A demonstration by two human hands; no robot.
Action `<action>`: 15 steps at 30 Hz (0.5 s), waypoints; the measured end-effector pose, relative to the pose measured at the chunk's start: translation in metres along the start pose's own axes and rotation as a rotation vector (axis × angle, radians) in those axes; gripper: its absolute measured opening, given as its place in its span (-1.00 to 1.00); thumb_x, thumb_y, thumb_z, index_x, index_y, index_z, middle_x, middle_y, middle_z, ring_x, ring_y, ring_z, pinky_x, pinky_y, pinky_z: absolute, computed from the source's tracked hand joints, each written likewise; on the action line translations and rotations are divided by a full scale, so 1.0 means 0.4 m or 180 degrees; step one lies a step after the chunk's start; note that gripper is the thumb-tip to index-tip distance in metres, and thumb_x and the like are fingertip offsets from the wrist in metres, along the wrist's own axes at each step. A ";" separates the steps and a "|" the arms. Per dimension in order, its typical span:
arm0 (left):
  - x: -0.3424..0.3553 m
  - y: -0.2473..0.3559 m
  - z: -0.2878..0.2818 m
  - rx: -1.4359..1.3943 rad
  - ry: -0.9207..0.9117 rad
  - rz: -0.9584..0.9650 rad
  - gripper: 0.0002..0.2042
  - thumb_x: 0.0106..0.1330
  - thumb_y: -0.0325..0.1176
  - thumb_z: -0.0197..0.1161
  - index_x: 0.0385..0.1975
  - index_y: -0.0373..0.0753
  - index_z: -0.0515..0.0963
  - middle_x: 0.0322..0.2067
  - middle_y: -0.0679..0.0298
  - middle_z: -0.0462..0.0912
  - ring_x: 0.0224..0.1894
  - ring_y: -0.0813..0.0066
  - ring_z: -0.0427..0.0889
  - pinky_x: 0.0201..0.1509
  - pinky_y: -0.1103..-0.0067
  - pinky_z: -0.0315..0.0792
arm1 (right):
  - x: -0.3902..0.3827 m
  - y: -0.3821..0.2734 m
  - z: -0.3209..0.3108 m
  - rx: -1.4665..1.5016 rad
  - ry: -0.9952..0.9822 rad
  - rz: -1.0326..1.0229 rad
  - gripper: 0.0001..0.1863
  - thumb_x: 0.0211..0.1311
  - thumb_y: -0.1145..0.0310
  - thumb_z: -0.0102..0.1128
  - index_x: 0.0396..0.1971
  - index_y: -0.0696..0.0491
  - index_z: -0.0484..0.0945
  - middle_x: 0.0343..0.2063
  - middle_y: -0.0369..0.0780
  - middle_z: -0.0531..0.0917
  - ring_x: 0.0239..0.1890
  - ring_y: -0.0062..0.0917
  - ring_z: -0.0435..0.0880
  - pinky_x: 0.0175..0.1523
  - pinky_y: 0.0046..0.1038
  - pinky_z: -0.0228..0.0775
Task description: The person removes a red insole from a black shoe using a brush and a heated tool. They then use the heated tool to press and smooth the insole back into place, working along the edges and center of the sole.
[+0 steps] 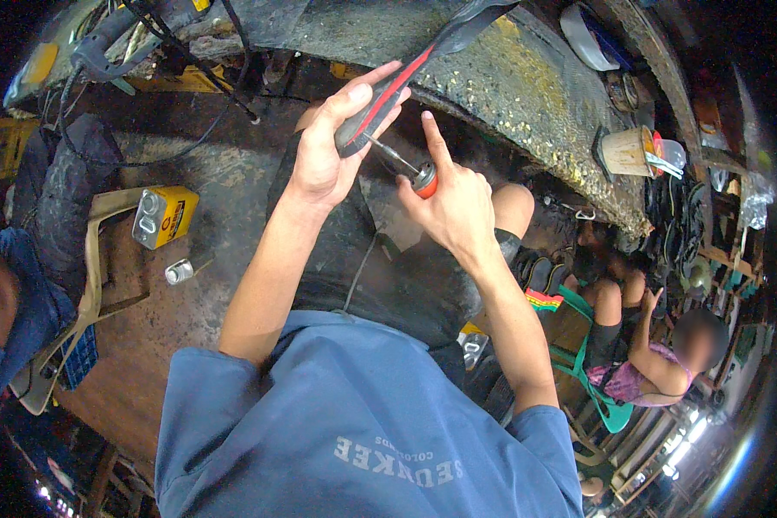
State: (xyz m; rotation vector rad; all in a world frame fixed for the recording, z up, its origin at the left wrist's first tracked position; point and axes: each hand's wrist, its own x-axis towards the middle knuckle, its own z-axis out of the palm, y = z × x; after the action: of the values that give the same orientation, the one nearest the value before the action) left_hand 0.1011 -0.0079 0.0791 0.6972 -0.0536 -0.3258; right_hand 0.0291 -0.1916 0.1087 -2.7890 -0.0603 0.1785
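Note:
My left hand [331, 142] is closed around the near end of a long dark, flat piece [423, 69] with a red stripe along its edge. It looks like rubber, perhaps a sandal sole, but its kind is unclear. The piece slants up to the top right, past the bench edge. My right hand [453, 203] grips an awl-like tool [424, 180] with an orange handle and a thin metal shank, index finger stretched out. The shank's tip meets the piece's near end, beside my left palm; whether it goes in cannot be seen.
A worn, stained bench [527, 104] lies ahead. A yellow can [166, 217] and a small tin [179, 272] stand on the floor left, by a beige chair [91, 285]. Black cables [160, 34] hang upper left. A tub [628, 151] sits right; a person [639, 371] sits on a green chair [615, 416].

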 end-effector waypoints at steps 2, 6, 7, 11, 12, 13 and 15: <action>0.000 -0.001 0.001 0.0005 0.0006 0.0007 -0.23 0.54 -0.03 0.19 0.53 -0.57 0.28 0.44 -0.22 0.49 0.53 -0.04 0.48 0.73 0.16 0.22 | -0.001 -0.003 0.000 0.0011 0.0017 -0.0005 0.10 0.25 0.04 0.43 0.72 -0.07 0.05 -0.46 0.03 0.80 -0.42 0.02 0.85 -0.13 0.04 0.77; 0.000 -0.003 0.003 0.0000 0.0015 0.0022 -0.23 0.54 -0.04 0.19 0.53 -0.57 0.28 0.44 -0.22 0.50 0.53 -0.03 0.48 0.72 0.16 0.22 | -0.007 -0.007 0.001 0.0048 0.0012 -0.0011 0.09 0.25 0.05 0.42 0.72 -0.06 0.08 -0.45 0.04 0.80 -0.42 0.03 0.84 -0.14 0.03 0.76; 0.000 -0.003 0.003 0.0029 0.0024 0.0021 -0.23 0.54 -0.05 0.19 0.53 -0.57 0.28 0.44 -0.21 0.50 0.53 -0.03 0.48 0.72 0.16 0.23 | -0.009 -0.007 0.002 0.0050 0.0010 -0.0011 0.08 0.24 0.05 0.43 0.71 -0.05 0.08 -0.45 0.04 0.80 -0.42 0.03 0.84 -0.14 0.03 0.76; -0.001 -0.002 0.005 0.0030 0.0024 0.0027 -0.23 0.54 -0.04 0.19 0.54 -0.57 0.28 0.44 -0.21 0.50 0.53 -0.02 0.48 0.72 0.18 0.24 | -0.013 -0.005 0.005 0.0080 0.0045 -0.0038 0.08 0.24 0.05 0.43 0.71 -0.03 0.10 -0.44 0.04 0.81 -0.41 0.02 0.84 -0.13 0.02 0.76; -0.002 -0.002 0.006 0.0037 0.0030 0.0027 -0.23 0.54 -0.04 0.19 0.54 -0.57 0.28 0.44 -0.21 0.50 0.53 -0.02 0.48 0.72 0.18 0.24 | -0.014 -0.005 0.006 0.0087 0.0053 -0.0042 0.08 0.24 0.04 0.43 0.70 -0.03 0.11 -0.44 0.04 0.81 -0.41 0.01 0.84 -0.13 0.02 0.76; -0.002 -0.001 0.006 0.0066 0.0034 0.0034 -0.23 0.54 -0.04 0.19 0.54 -0.57 0.28 0.44 -0.21 0.50 0.53 -0.02 0.48 0.72 0.18 0.25 | -0.014 -0.006 0.008 0.0100 0.0092 -0.0073 0.08 0.23 0.04 0.43 0.70 -0.02 0.11 -0.44 0.04 0.81 -0.41 0.01 0.85 -0.13 0.01 0.76; -0.003 -0.001 0.007 0.0052 0.0035 0.0031 -0.22 0.54 -0.04 0.19 0.54 -0.57 0.28 0.44 -0.21 0.50 0.53 -0.02 0.48 0.71 0.18 0.25 | -0.014 -0.008 0.008 0.0114 0.0136 -0.0106 0.07 0.24 0.05 0.43 0.70 -0.02 0.12 -0.44 0.04 0.81 -0.41 0.01 0.85 -0.13 0.01 0.75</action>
State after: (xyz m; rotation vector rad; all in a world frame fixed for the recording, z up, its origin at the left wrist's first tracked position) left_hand 0.0995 -0.0095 0.0812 0.7147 -0.0492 -0.3124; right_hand 0.0230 -0.1880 0.1074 -2.7528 -0.0922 0.1108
